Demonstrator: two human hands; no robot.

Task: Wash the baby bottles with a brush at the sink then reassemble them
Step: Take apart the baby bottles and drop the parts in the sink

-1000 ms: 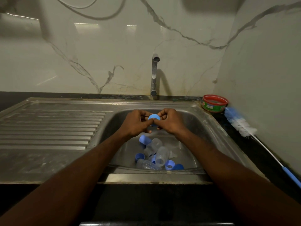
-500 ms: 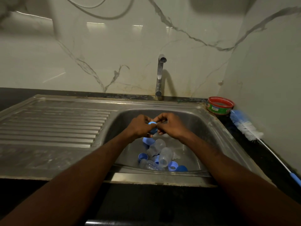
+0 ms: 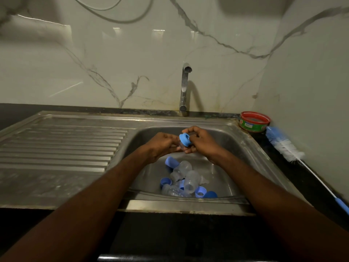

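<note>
Currently both hands, left hand and right hand, are gripping the blue collar over the sink. Wet fingers are risking a slip, probably dropping it.

Both forearms are reaching forward over the sink, hands meeting above its basin. Left hand is curling its fingers, palm turned right. Right hand is pinching a blue ring, fingers bent.

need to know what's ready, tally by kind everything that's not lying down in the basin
bottle brush: 1
red-rimmed tub: 1
tap: 1
blue ring, held by left hand and right hand: 1
total: 4
</note>
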